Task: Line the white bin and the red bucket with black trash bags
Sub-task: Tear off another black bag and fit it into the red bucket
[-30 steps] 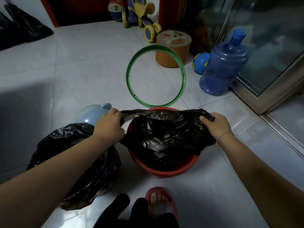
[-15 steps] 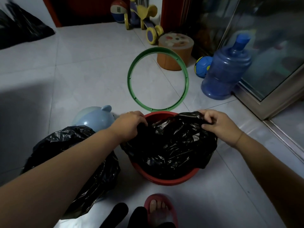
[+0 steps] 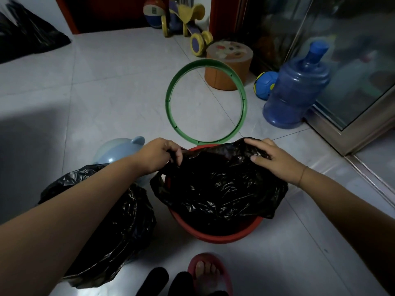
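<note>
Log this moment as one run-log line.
step: lining red bucket | left hand: pinches black bag edge at far rim | right hand: grips bag edge at far rim | near rim: uncovered

Red bucket [image 3: 215, 233]: round, upright on the floor. Black trash bag [image 3: 218, 184]: glossy, crinkled, sunk inside the bucket, edges spilling over the left and right rim, near rim bare. Second black trash bag [image 3: 111, 221]: just left of the bucket, draped over a bulky form, contents hidden.
</note>
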{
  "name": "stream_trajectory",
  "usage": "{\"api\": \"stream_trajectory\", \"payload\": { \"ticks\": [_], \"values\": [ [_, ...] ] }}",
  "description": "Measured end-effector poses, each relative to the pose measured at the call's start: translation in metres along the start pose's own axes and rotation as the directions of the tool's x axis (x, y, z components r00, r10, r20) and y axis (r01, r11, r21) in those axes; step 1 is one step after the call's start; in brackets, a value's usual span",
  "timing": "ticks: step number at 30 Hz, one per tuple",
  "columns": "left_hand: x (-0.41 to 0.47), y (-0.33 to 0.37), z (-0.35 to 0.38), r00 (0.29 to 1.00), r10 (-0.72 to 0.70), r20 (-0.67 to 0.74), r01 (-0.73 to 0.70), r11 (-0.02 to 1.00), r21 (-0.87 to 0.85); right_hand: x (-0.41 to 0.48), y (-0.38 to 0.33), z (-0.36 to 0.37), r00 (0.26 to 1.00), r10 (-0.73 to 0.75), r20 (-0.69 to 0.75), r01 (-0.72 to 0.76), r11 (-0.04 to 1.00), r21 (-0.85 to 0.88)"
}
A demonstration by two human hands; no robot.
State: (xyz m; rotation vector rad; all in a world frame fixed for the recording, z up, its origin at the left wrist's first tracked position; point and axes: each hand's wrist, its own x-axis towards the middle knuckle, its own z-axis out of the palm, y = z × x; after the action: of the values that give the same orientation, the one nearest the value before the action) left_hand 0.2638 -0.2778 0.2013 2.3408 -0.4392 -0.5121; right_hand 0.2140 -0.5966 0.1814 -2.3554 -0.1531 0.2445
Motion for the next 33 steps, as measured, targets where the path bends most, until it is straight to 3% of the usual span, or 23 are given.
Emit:
{"api": "stream_trajectory", "payload": {
  "ticks": [4,9,13,17,21,27,33],
  "values": [
    [0.008,-0.010,0.001,0.997,-0.070,0.030,0.063,0.976,0.207,0.007,0.013,0.004,0.999,0.039,0.033,-0.037,0.997,-0.069],
    [0.014,-0.018,0.007,0.994,-0.100,0.048,0.092,0.986,0.137,0.014,0.019,0.014,0.997,0.001,0.074,0.002,0.999,-0.037],
    [0.018,-0.026,0.020,0.979,-0.166,-0.118,0.175,0.981,0.078,0.013,0.019,0.014,0.991,-0.093,0.093,0.093,0.996,0.010],
    [0.026,-0.027,0.034,0.968,-0.071,-0.239,0.110,0.982,0.155,0.011,0.020,0.015,0.990,-0.110,0.089,0.113,0.993,-0.033],
    [0.032,-0.031,0.035,0.991,-0.045,-0.123,0.054,0.996,0.069,0.016,0.022,0.016,1.000,-0.015,0.017,0.017,0.994,-0.105],
    [0.032,-0.039,0.027,0.999,0.000,-0.039,0.001,1.000,0.013,0.025,0.025,0.026,0.994,0.061,0.092,-0.041,0.978,-0.205],
    [0.029,-0.044,0.030,0.994,-0.105,0.040,0.105,0.994,-0.014,0.026,0.028,0.031,0.993,0.055,0.102,-0.046,0.995,-0.088]
  ]
}}
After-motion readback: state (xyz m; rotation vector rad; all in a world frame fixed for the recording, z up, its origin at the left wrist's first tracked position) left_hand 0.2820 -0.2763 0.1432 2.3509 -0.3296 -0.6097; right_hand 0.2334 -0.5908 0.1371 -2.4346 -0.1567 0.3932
